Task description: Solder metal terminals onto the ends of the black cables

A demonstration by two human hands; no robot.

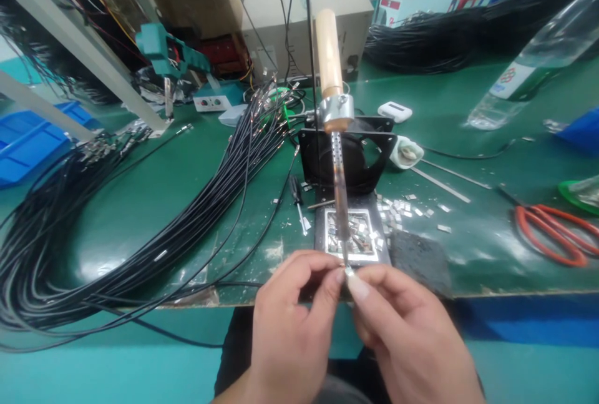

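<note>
A soldering iron [333,104] with a wooden handle stands clamped upright, its tip pointing down toward a small tray [322,229] of metal pieces. My left hand [290,323] and my right hand [402,329] meet just under the tip at the table's front edge. Both pinch a small silver metal piece [349,271] between thumb and forefinger, held against the iron's tip. Whether a thin wire is also held I cannot tell.
A large bundle of black cables [140,210] spreads over the left of the green table. A black fan [346,154] stands behind the iron. Red-handled scissors [552,235] lie at right, a plastic bottle [538,60] beyond. A dark sponge [418,260] and loose metal clips [407,207] lie by the tray.
</note>
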